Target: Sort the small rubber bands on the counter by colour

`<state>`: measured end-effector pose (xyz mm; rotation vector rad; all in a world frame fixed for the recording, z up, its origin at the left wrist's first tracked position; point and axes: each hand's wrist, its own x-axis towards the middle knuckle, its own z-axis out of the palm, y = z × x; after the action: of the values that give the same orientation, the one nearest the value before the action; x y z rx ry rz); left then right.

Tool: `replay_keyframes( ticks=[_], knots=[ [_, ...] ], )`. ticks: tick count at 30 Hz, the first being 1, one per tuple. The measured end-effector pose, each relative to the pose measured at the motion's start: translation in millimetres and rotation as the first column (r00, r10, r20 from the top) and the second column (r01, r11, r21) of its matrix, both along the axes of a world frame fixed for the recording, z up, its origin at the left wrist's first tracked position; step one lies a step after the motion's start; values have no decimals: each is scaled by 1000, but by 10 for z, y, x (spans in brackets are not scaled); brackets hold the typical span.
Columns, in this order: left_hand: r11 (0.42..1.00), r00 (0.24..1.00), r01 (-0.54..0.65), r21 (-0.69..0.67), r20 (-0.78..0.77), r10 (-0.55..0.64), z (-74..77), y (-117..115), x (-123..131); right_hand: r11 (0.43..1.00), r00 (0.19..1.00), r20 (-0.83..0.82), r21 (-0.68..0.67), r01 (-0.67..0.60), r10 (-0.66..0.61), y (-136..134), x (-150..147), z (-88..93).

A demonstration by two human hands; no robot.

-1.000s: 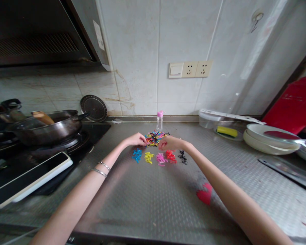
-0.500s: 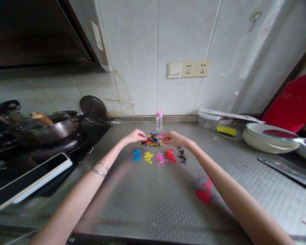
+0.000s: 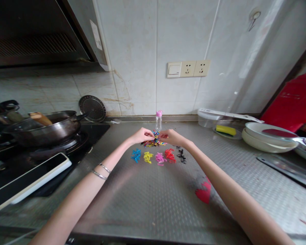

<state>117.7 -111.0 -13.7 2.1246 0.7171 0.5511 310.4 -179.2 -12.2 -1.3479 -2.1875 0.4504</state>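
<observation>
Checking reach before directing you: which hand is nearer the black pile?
Right. The right hand is just beyond the black pile, slightly left of it; the left hand is farther away, at the mixed pile's left side.

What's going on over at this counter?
A person's left hand and right hand are at a multicoloured heap of small bands; whether either holds one is too small to tell. Closer to the person lie a blue pile, yellow pile, pink pile, red pile and black pile. A pink-capped bottle stands behind the heap.
</observation>
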Motion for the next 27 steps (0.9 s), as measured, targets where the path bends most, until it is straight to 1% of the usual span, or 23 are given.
replay_keyframes(
  ticks=[4, 7, 11, 14, 17, 21, 24, 27],
  knots=[
    [1000, 1000, -7, 8, -11, 7, -17, -12, 31, 998, 999, -13, -47, -46, 46, 2, 23, 3],
    [1000, 1000, -16, 15, 0, 16, -43, 6, 32, 996, 998, -6, -58, -66, 66, 3, 31, 4],
    [1000, 1000, -9, 9, -9, 9, -77, 23, 30, 997, 998, 4, -34, -64, 64, 3, 35, 13],
    [1000, 999, 7, 0, -48, -7, -92, 29, 16, 999, 998, 48, -10, -45, 45, 12, 79, 14],
    [999, 993, 26, 41, -115, -21, -107, 47, -23, 999, 985, 172, -16, 30, -27, 36, 197, 15],
    [994, 968, 38, 104, -252, -10, -131, 74, -84, 982, 924, 352, -60, 181, -148, 82, 453, 21],
    [986, 942, 20, 164, -333, 36, -149, 73, -112, 949, 870, 454, -140, 284, -194, 107, 650, 17],
    [976, 920, 12, 218, -384, 74, -175, 75, -129, 894, 861, 467, -270, 357, -203, 115, 794, -12]
  ],
)
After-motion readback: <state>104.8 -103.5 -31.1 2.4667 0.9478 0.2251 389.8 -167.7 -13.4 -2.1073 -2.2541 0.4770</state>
